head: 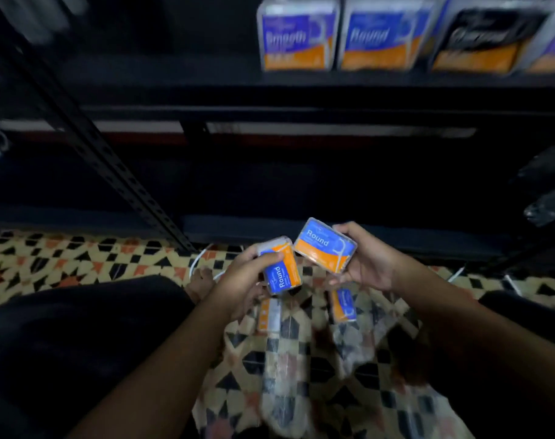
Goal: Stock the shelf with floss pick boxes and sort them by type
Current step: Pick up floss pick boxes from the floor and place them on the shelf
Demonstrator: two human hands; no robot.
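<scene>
Your left hand (243, 277) is gripping a blue-and-orange box (281, 270) marked "Round", thumb lying across its face and fingers wrapping behind it, the box standing nearly on end with its orange part far from you. Your right hand (369, 263) is closing around a second "Round" box (325, 245), holding it by its right end with the label tilting up toward you. The two boxes are sitting just beside each other above the floor, the right one a little farther and higher; whether their corners are touching cannot be told.

Below your hands, a clear plastic bag (349, 350) is lying crumpled on the patterned tile floor (79, 258), blurring into it. Inside or on it two more boxes are showing: one (344, 304) under your right hand with blue and orange on it, another (270, 315) under your left hand, mostly orange and white. Their types are too blurred to read.

Farther away, the dark shelf (270, 80) is carrying a row of boxes at the upper right: one reading "Smooth" (296, 36), then "Round" (385, 36), then a black-and-orange one (482, 39) whose name is unreadable. The shelf's left part is looking dark and indistinct.
</scene>
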